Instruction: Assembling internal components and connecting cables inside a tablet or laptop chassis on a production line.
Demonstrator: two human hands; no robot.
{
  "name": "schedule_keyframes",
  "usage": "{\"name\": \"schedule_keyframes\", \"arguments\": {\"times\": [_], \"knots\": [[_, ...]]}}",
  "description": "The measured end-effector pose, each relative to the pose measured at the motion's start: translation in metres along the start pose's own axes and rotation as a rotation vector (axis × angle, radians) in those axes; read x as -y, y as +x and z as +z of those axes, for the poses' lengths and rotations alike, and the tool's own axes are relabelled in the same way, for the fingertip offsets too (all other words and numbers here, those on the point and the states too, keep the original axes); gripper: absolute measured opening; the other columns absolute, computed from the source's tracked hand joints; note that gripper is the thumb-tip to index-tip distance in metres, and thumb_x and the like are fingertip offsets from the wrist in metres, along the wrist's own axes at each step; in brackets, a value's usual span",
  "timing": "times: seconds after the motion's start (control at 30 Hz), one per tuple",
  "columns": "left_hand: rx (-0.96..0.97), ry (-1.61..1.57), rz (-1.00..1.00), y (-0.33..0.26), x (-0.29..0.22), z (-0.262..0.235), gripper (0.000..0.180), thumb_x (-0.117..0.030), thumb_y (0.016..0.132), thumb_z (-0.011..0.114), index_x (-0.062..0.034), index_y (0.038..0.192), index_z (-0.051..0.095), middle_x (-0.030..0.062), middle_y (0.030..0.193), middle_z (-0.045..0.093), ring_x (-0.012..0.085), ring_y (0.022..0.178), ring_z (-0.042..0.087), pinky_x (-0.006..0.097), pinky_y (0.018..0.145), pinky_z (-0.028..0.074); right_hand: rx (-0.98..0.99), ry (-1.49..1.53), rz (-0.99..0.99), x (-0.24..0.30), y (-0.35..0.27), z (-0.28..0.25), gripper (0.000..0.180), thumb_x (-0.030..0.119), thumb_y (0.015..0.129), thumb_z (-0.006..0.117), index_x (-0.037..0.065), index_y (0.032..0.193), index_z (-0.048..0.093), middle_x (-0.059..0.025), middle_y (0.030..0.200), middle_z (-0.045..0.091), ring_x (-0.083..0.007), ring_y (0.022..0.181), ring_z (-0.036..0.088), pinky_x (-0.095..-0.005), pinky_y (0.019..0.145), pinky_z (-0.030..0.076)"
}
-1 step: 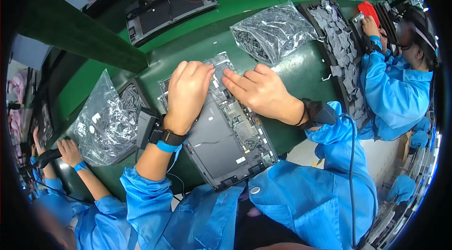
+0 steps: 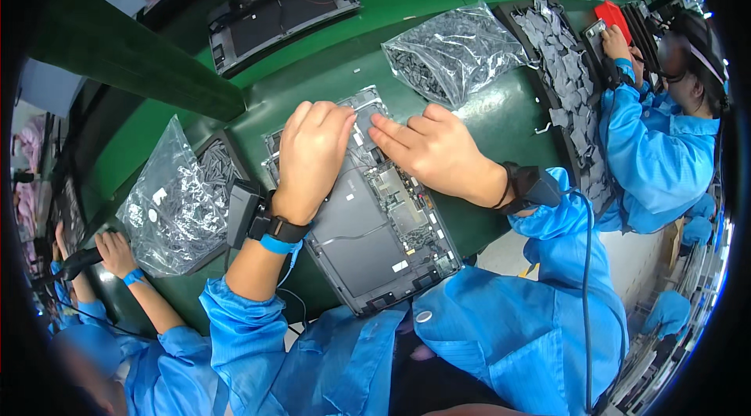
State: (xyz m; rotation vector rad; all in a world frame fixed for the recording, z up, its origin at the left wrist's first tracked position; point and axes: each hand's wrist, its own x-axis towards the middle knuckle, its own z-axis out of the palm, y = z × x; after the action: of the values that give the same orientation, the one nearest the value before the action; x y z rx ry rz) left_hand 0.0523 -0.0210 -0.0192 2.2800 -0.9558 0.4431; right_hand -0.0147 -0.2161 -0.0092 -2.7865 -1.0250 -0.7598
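An opened laptop base (image 2: pixel 352 240) lies tilted on the green bench in front of me, its black battery, circuit board and thin cables exposed. Over its far end my left hand (image 2: pixel 314 154) is bent with fingertips and thumb drawn together; whatever they may pinch is hidden. My right hand (image 2: pixel 438 151) comes in from the right, fingers curled and index and thumb tips down at the far edge of the base, beside the left fingertips. Anything between those tips is too small to make out. Both wrists wear dark straps with devices.
Left of the base, a clear bag of small dark pieces (image 2: pixel 176 216) lies on a tray. Another such bag (image 2: pixel 458 52) is beyond, near a tray of grey pieces (image 2: pixel 554 64). A second laptop base (image 2: pixel 285 15) lies farther back. A green post (image 2: pixel 149 64) rises left; co-workers sit either side.
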Motion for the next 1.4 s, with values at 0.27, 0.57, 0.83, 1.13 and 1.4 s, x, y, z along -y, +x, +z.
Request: {"name": "schedule_keyframes", "arguments": {"times": [0.27,0.57,0.83,1.13,1.4], "knots": [[0.015,0.001,0.026,0.002,-0.001,-0.001,0.012,-0.003,0.076,0.071,-0.0035,0.087,0.068,0.0084,0.082,0.061,0.0281,0.076,0.056,0.037,0.070,0.048,0.644,-0.468,-0.080,0.043,0.024,-0.012,0.044,0.016,0.072,0.059,-0.005,0.110,0.067,-0.0234,0.120,0.064,-0.0144,0.065,0.061,-0.0294,0.064,0.041],[-0.068,-0.043,-0.325,-0.073,-0.036,-0.047,0.055,-0.004,0.087,0.058,0.0020,0.139,0.041,0.0211,0.144,0.040,0.0360,0.135,0.034,0.043,0.113,0.024,-0.038,0.397,0.484,0.023,-0.058,-0.015,0.047,0.012,0.086,0.056,0.002,0.132,0.054,-0.0193,0.140,0.050,-0.0309,0.117,0.056,-0.0407,0.097,0.042],[0.111,-0.300,-0.676,-0.181,-0.085,-0.039,0.062,-0.021,0.100,0.043,0.0081,0.148,0.018,0.0259,0.155,0.019,0.0416,0.145,0.011,0.048,0.117,0.009,0.062,0.911,0.887,0.099,-0.094,-0.013,0.052,0.024,0.098,0.050,0.004,0.144,0.040,-0.0161,0.156,0.028,-0.0338,0.146,0.017,-0.0448,0.115,0.012],[-0.075,-0.593,-0.702,-0.184,-0.093,-0.029,0.061,-0.019,0.101,0.040,0.0063,0.150,0.014,0.0246,0.157,0.014,0.0396,0.146,0.009,0.045,0.118,0.007,0.000,1.072,0.917,0.106,-0.099,-0.009,0.056,0.020,0.094,0.056,0.004,0.145,0.039,-0.0154,0.158,0.024,-0.0338,0.147,0.013,-0.0447,0.117,0.011],[-0.092,-0.619,-0.661,-0.180,-0.093,-0.029,0.062,-0.019,0.100,0.042,0.0074,0.149,0.016,0.0226,0.157,0.015,0.0333,0.147,0.012,0.040,0.118,0.009,-0.070,1.463,1.099,0.116,-0.096,-0.017,0.068,0.015,0.094,0.057,-0.003,0.150,0.022,-0.0161,0.153,0.028,-0.0259,0.142,0.026,-0.0367,0.115,0.020]]}}
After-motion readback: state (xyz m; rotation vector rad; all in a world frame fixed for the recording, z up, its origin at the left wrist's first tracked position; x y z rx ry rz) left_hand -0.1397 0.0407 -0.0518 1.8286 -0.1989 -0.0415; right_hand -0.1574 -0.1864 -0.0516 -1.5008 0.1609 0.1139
